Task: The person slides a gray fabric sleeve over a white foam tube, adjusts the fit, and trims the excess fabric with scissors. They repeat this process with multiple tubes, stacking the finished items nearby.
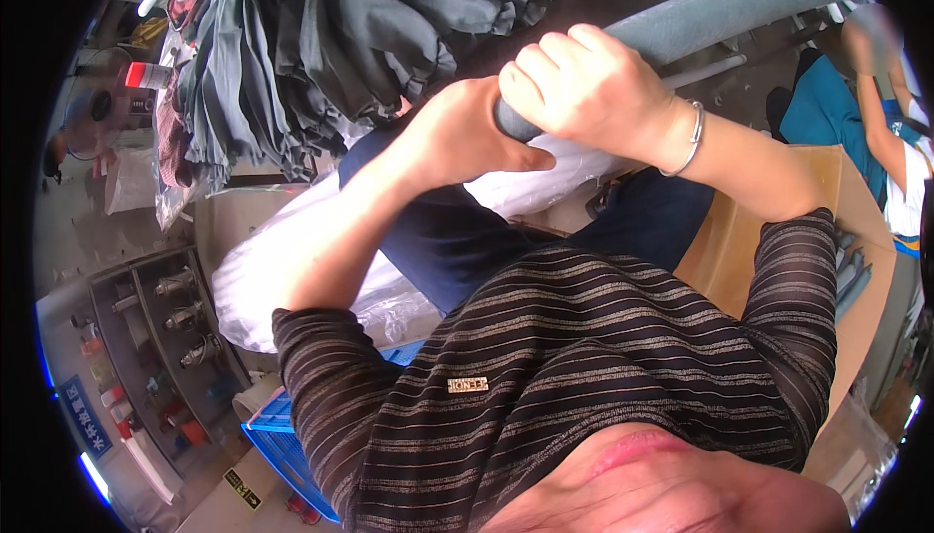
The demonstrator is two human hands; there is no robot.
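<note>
- Overhead, head view: both hands meet at the near end of a long grey-teal fabric-covered roll [725, 10], likely a folded umbrella in its sleeve, which runs from picture centre up toward the upper right rim.
- Right hand [584, 86]: grip clamped over the roll's end, knuckles up, fingers wrapped round it. A silver bangle [693, 139] sits at the wrist.
- Left hand [457, 134]: grip closed around the same end from below and to the left, thumb lying across toward the right hand; the two hands touch.
- Just under the hands lies a clear plastic sleeve [292, 275] with something white inside, stretching down to the lower left across the lap.
- Lap is in dark blue trousers [438, 241]; the person's top is dark with thin stripes [584, 358].
- Upper left: a heap of grey folded umbrellas [321, 37], well apart from the hands.
- Right of the lap: a brown cardboard carton [856, 241], with grey rolled items at its far edge.
- Lower left: a blue plastic crate [282, 445] and a dark tray of small bottles and fittings [156, 338].
- Far upper right: another person in teal clothing [827, 105], seated, hands not clear.
</note>
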